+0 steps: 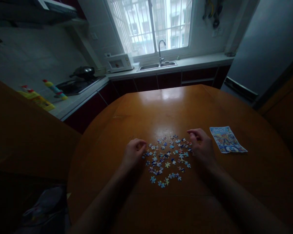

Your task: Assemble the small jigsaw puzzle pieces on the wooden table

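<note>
Several small jigsaw pieces (168, 159) lie scattered in a loose patch on a round wooden table (175, 110). My left hand (133, 152) rests at the patch's left edge, fingers curled inward with the fingertips touching the nearest pieces. My right hand (202, 146) sits at the patch's right edge, fingers bent and pinched together over the pieces there. Whether either hand grips a piece is too small and dim to tell. A colourful printed picture sheet (227, 139) lies flat just right of my right hand.
Beyond the table runs a kitchen counter with a sink and tap (158, 63) under a barred window, a white microwave (119, 62), a wok on a stove (84, 73), and yellow bottles (36, 97) at the left. A dark fridge (266, 48) stands at the right.
</note>
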The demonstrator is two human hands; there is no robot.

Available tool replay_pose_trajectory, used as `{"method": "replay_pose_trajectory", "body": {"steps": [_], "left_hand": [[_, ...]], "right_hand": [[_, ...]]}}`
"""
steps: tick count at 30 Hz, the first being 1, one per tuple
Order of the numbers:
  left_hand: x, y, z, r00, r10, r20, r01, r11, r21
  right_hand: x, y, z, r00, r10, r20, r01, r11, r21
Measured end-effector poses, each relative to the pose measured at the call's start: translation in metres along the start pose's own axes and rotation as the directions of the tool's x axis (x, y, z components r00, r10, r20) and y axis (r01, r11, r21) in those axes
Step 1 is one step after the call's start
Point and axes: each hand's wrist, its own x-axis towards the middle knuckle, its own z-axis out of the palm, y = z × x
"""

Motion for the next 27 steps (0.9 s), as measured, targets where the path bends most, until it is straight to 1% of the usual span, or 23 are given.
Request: {"method": "replay_pose_trajectory", "body": {"steps": [2,4,9,14,17,20,22,23,24,25,26,27], "left_hand": [[0.000,-0.001,-0.003,0.993,0.014,0.116,-0.020,0.999,0.044],[-0.001,-0.001,-0.003,0.980,0.025,0.195,-0.034,0.998,0.043],[-0.002,-0.002,-0.002,0.960,0.028,0.278,-0.043,0.998,0.048],[-0.002,0.005,-0.005,0.934,0.030,0.356,-0.051,0.998,0.047],[0.000,0.009,-0.008,0.933,0.026,0.359,-0.040,0.999,0.031],[0.003,0.015,-0.012,0.959,0.031,0.280,-0.035,0.999,0.011],[0.005,0.021,-0.015,0.974,0.039,0.224,-0.041,0.999,0.004],[0.006,0.025,-0.018,0.976,0.054,0.209,-0.054,0.999,-0.003],[0.007,0.029,-0.020,0.975,0.082,0.206,-0.082,0.997,-0.011],[0.008,0.032,-0.024,0.968,0.136,0.210,-0.135,0.991,-0.021],[0.010,0.035,-0.027,0.947,0.218,0.235,-0.216,0.976,-0.034],[0.012,0.036,-0.031,0.908,0.310,0.283,-0.308,0.950,-0.052]], "right_hand": [[0.005,0.001,-0.005,0.999,0.001,-0.036,-0.001,1.000,-0.009],[0.010,0.001,-0.011,0.997,0.009,-0.078,-0.011,1.000,-0.020],[0.017,-0.002,-0.020,0.988,0.032,-0.149,-0.037,0.999,-0.026],[0.016,-0.002,-0.017,0.990,0.040,-0.134,-0.042,0.999,-0.014],[0.015,0.003,-0.013,0.993,0.055,-0.106,-0.055,0.998,0.002],[0.016,0.008,-0.007,0.991,0.093,-0.098,-0.089,0.995,0.042],[0.017,0.006,-0.006,0.979,0.165,-0.116,-0.154,0.983,0.096],[0.018,0.003,-0.007,0.969,0.226,-0.104,-0.210,0.967,0.144],[0.018,-0.004,-0.010,0.953,0.296,-0.056,-0.279,0.937,0.209],[0.018,-0.012,-0.013,0.929,0.369,0.028,-0.362,0.889,0.282],[0.019,-0.021,-0.017,0.898,0.413,0.154,-0.441,0.826,0.352],[0.019,-0.031,-0.021,0.872,0.404,0.275,-0.486,0.775,0.404]]}}
